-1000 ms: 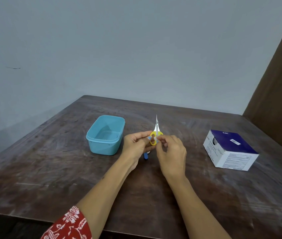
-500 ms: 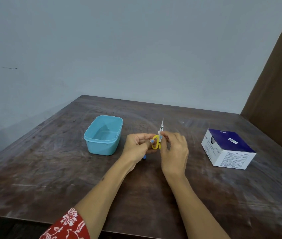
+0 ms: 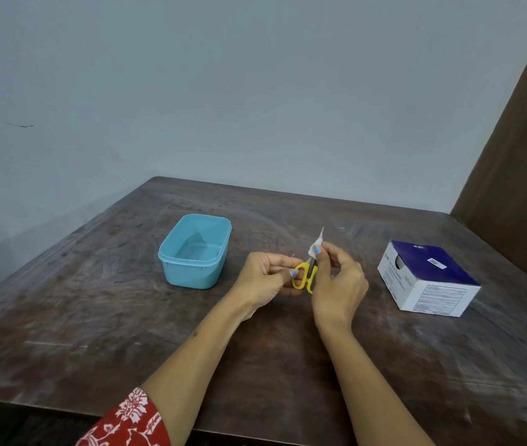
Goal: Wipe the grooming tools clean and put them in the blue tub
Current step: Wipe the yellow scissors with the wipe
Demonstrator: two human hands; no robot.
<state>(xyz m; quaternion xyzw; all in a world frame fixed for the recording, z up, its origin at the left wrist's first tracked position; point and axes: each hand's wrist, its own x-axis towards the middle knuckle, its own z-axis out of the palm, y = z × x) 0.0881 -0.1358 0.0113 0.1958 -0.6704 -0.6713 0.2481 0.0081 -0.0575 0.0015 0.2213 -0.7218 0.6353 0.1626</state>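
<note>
Since the previous frame, right hand (image 3: 336, 278) had slid the white wipe (image 3: 315, 250) up the blades toward the tip, which now poked just clear of the pad at 12 o'clock. Scissors (image 3: 305, 275) were held above the table (image 3: 94, 317), near centre, blades pointing away from the person. Left hand (image 3: 265, 278) was closed, pinching the yellow handle loops; right hand closed too, thumb and forefinger clamping the wipe around the blades. Blue tub (image 3: 196, 251) sat at 9 o'clock of the hands, close by, apparently with nothing in it. White-and-navy box (image 3: 429, 278) stood at 3 o'clock, well apart.

Handling judgement: small scissors, light and rigid; steel blades probably slick under a damp wipe, tip sharp. Best held by the plastic loops, which offer a secure, blunt purchase; wipe strokes should run toward the tip. Wipe itself soft, limp.
</note>
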